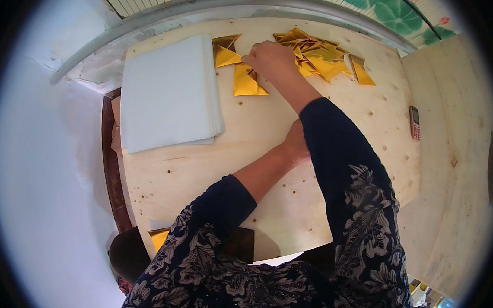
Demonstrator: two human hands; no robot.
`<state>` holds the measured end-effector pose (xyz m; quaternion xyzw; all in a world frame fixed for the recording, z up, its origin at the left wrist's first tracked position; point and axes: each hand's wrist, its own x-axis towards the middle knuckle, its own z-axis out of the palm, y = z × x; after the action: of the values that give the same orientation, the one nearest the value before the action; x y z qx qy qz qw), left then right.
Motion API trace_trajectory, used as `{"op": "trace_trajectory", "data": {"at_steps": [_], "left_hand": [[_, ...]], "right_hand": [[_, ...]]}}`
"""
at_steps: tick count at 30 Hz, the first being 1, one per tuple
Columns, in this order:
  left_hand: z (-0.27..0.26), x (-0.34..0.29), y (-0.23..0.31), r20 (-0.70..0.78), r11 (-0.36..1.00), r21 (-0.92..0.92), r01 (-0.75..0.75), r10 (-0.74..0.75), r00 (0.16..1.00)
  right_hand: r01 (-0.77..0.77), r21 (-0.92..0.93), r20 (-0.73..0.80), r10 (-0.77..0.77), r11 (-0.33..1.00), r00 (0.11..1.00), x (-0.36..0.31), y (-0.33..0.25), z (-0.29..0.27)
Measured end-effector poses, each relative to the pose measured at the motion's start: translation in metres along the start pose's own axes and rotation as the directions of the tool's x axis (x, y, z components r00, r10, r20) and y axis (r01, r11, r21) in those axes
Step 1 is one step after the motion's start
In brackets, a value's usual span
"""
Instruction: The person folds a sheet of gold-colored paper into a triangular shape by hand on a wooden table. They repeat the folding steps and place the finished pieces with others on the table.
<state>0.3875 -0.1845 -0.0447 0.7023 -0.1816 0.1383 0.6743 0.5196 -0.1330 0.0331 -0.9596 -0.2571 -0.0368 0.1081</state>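
Observation:
My right hand [271, 60] reaches across to the far part of the table, its fingers pinched at the edge of a folded gold paper piece [226, 56]. Just below those fingertips lies another folded gold paper piece [248, 82]. To the right of the hand is a loose heap of folded gold paper pieces [320, 59], with one more piece [362, 71] at its right end. My left hand [297, 144] rests low over the middle of the table, under my right forearm. The right sleeve hides its fingers, so whether it holds anything does not show.
A thick stack of white sheets [170, 94] lies on the left of the pale wooden table [196, 190]. Near the right edge is a small keypad phone [415, 123]. Another gold piece [158, 239] shows beside my left sleeve. A wooden board [448, 134] adjoins the table on the right.

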Motion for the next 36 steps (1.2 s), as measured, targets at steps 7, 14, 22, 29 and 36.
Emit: {"op": "trace_trajectory", "data": {"at_steps": [7,14,22,29,36], "left_hand": [[0.003,0.0,-0.008,0.086,0.937,-0.281,0.208,-0.191,0.978],[-0.004,0.014,0.014,0.106,0.943,0.331,-0.047,0.013,0.994],[-0.055,-0.037,0.091,0.412,0.913,0.407,0.009,-0.193,0.89],[-0.218,-0.221,0.205,-0.064,0.713,0.673,0.197,-0.209,0.976],[-0.269,-0.342,0.24,-0.307,0.591,0.757,0.28,-0.058,0.95]], "right_hand": [[-0.107,0.156,0.271,0.062,0.982,0.961,0.014,0.006,-0.004],[-0.059,0.288,-0.196,0.119,0.956,0.973,-0.065,0.036,-0.086],[-0.365,0.679,0.113,0.4,0.638,0.909,-0.375,-0.007,-0.126],[-0.473,0.645,0.24,0.428,0.601,0.871,-0.493,-0.067,-0.066],[-0.208,0.702,-0.15,0.427,0.681,0.892,-0.469,-0.134,-0.033]]}}
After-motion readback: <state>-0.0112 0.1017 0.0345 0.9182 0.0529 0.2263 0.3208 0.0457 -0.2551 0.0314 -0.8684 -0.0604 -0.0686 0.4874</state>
